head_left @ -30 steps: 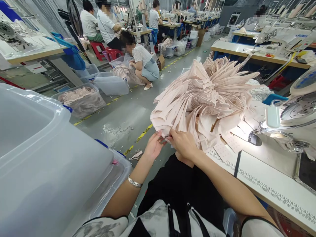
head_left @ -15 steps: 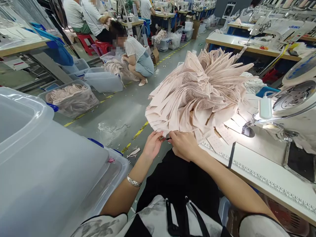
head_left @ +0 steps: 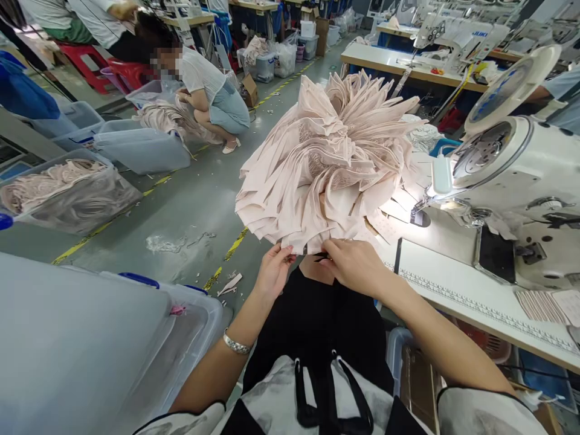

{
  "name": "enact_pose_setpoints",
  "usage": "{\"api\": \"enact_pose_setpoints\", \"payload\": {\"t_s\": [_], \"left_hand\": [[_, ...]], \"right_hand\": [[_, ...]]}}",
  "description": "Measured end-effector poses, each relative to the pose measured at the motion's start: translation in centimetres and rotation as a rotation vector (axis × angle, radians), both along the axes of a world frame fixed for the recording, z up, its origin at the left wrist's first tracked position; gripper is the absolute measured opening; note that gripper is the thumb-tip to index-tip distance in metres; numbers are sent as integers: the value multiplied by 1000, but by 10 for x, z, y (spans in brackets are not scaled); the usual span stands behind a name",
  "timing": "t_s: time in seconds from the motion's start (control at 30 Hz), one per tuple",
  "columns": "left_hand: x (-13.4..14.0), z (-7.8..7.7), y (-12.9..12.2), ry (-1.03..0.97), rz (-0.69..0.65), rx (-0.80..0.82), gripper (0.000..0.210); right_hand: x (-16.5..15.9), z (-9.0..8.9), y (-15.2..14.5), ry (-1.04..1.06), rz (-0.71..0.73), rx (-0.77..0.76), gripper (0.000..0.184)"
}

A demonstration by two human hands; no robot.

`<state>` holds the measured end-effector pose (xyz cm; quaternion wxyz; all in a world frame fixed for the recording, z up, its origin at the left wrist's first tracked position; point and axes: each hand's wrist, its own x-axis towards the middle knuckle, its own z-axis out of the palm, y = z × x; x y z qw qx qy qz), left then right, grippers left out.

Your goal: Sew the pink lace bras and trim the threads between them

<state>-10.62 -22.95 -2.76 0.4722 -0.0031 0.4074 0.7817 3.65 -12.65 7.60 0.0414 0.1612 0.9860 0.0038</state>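
A large fanned heap of pale pink fabric pieces (head_left: 312,163) with lace parts lies at the left end of the sewing table and hangs over its edge. My left hand (head_left: 274,272) pinches the lower front edge of this fabric between thumb and fingers. Close by on the right, my right hand (head_left: 351,263) is closed at the same edge. Small black thread snips (head_left: 321,257) stick out from its fingers, their pointed tips toward my left hand; the rest of them is hidden.
Right of the heap stands a white sewing machine (head_left: 512,163) on a table with a printed ruler edge (head_left: 457,287). A big translucent bin (head_left: 81,338) is at my left. Beyond it, a crouching person (head_left: 208,90) handles fabric beside more bins. Scraps lie on the floor.
The view has turned right and down, showing more of the sewing machine. My hands have moved slightly apart along the fabric edge, and more of the black snips shows.
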Motion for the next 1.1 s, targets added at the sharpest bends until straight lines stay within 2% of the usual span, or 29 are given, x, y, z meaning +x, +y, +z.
{"api": "enact_pose_setpoints", "payload": {"t_s": [0.13,0.27,0.37,0.43,0.47,0.57,0.63,0.7,0.77,0.83,0.9,1.0,1.1], "left_hand": [[-1,7,-3,-20,5,6,22],[7,3,-5,-35,-9,-13,28],[23,-5,0,-74,-169,-58,35],[35,-7,6,-91,-288,-68,36],[41,-7,10,-89,-305,-63,35],[48,-3,20,-52,-208,-28,26],[46,1,22,-36,-144,-2,21],[41,3,21,-43,-120,10,17],[37,4,18,-49,-109,5,16],[35,4,16,-52,-110,-8,16],[36,4,15,-54,-117,-15,18],[38,4,14,-52,-132,-16,20],[38,1,13,-38,-141,-33,20]], "right_hand": [[-12,-16,-12,5,80,98,19],[-5,-29,-15,68,83,68,29],[21,-34,-13,187,-64,-54,29],[42,-36,-11,285,-225,-179,25],[52,-37,-11,340,-314,-257,23],[71,-41,-14,503,-533,-526,22],[74,-45,-16,550,-600,-618,22],[71,-49,-18,537,-599,-512,23],[64,-54,-18,489,-536,-258,25],[56,-57,-16,430,-410,-20,27],[49,-59,-13,386,-276,120,31],[44,-62,-11,356,-166,201,33],[51,-61,-6,343,-205,166,36]]}}
